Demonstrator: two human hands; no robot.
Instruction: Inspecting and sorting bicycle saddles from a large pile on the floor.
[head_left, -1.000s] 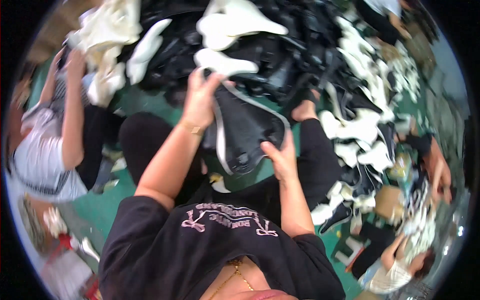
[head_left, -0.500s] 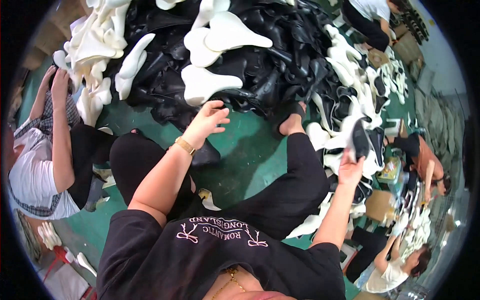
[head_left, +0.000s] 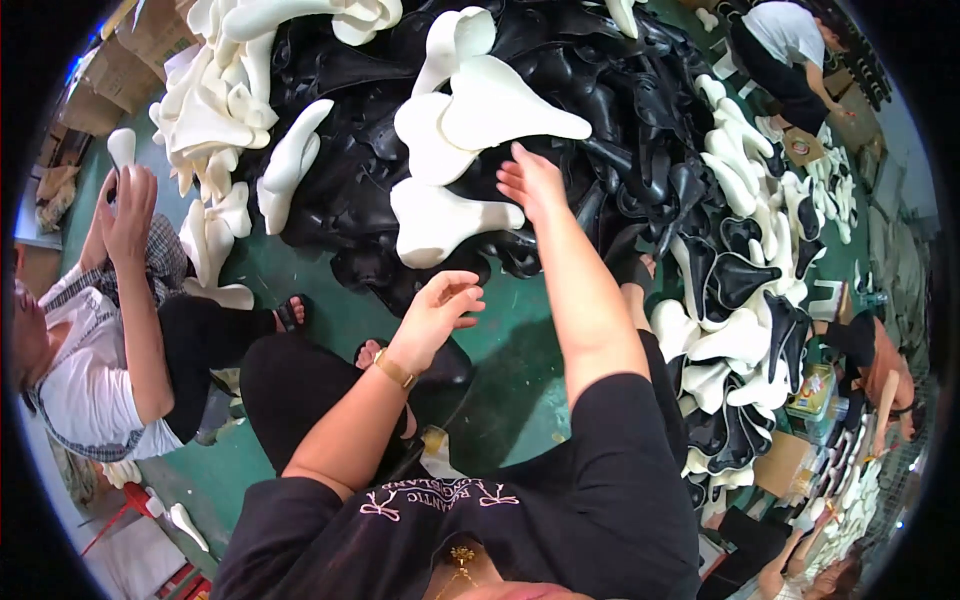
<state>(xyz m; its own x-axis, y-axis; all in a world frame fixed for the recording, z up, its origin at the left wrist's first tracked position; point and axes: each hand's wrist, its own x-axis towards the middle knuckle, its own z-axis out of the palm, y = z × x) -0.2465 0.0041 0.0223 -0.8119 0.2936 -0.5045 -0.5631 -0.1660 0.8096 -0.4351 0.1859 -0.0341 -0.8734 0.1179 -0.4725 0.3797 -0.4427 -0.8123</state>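
My right hand (head_left: pixel 534 185) reaches over the heap with its fingers loosely stretched and nothing in them. It is just below the tip of a white foam bicycle saddle pad (head_left: pixel 505 105); I cannot tell whether they touch. Another white saddle pad (head_left: pixel 440 222) lies nearer to me, its narrow end beside my right wrist. Below that pad hangs my left hand (head_left: pixel 440 315), fingers apart and slightly bent, holding nothing. Under the white pads spreads a large heap of black saddle shells (head_left: pixel 350 200).
White pads paired with black shells (head_left: pixel 740 270) pile up at the right. More white pads (head_left: pixel 215 110) stack at the far left. A co-worker (head_left: pixel 110 330) sits at the left holding a piece; others work at the right. Cardboard boxes (head_left: pixel 125 75) stand far left.
My right hand has let go of a black-and-white saddle piece at the right pile and swung left over the heap. My left hand stays empty. The view has shifted slightly.
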